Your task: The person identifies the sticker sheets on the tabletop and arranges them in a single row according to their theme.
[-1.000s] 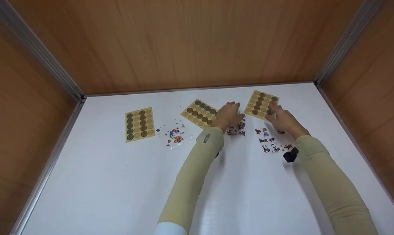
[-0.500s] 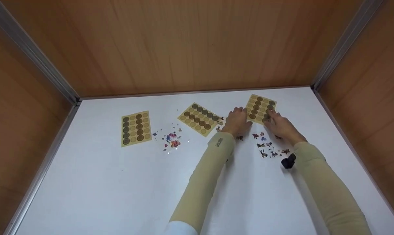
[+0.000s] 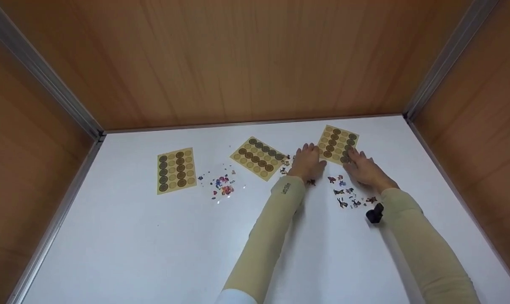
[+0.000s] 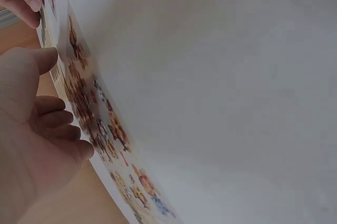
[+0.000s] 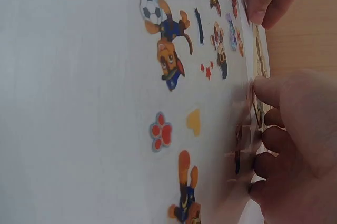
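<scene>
A tan sheet of round stickers (image 3: 332,142), with light and dark circles, lies flat at the back right. My left hand (image 3: 307,162) rests beside its left edge, over a clear sheet of brown cartoon stickers (image 4: 108,124). In the left wrist view its fingers are loosely bent and nothing shows between them and the thumb. My right hand (image 3: 364,170) lies at the tan sheet's lower right edge, fingertips and thumb touching down there. A transparent sheet of cartoon puppy stickers (image 5: 171,50) lies below the right hand, partly covered by it.
A second tan round-sticker sheet (image 3: 259,158) lies tilted at centre back, and a third (image 3: 176,171) at the left. Between these is a clear sheet of small colourful stickers (image 3: 225,190). Wooden walls (image 3: 238,63) enclose the white table (image 3: 153,261) at the back and sides.
My left hand has moved right, from beside the centre tan sheet to the left edge of the right one. My right hand stays at that sheet's lower right edge. The head view has tilted slightly.
</scene>
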A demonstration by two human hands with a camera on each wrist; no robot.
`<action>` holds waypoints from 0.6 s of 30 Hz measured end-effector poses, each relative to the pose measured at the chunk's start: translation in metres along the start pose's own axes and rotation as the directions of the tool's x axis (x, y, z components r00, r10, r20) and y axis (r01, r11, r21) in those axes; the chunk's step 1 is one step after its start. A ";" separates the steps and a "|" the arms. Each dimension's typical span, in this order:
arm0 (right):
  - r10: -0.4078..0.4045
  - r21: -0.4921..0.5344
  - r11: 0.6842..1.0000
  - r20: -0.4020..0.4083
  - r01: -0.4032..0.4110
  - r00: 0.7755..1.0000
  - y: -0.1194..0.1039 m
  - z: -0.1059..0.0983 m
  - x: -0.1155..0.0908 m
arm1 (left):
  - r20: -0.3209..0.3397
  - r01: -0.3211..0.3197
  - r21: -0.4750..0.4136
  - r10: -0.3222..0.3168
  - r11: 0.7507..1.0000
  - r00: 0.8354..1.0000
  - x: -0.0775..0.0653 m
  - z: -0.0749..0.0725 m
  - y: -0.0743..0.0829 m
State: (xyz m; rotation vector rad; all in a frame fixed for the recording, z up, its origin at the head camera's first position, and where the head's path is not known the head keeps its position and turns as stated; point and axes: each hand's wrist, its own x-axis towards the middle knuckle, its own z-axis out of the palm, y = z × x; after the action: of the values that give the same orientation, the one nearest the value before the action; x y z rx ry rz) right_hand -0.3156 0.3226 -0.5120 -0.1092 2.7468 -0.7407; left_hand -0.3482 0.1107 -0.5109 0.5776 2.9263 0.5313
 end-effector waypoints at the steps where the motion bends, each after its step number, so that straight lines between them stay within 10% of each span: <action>1: -0.001 -0.013 1.000 -0.002 0.001 1.000 0.001 -0.001 0.000 | -0.001 -0.001 -0.006 0.001 1.000 1.000 0.001 0.000 0.001; 18: 0.014 -0.023 1.000 -0.011 -0.014 1.000 0.000 0.004 -0.003 | -0.011 0.023 0.084 -0.022 0.996 1.000 0.013 0.009 0.007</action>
State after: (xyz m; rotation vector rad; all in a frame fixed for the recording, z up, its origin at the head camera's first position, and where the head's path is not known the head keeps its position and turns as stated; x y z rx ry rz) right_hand -0.3115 0.3207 -0.5144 -0.0906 2.7639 -0.7085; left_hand -0.3565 0.1245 -0.5175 0.5520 2.9734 0.4107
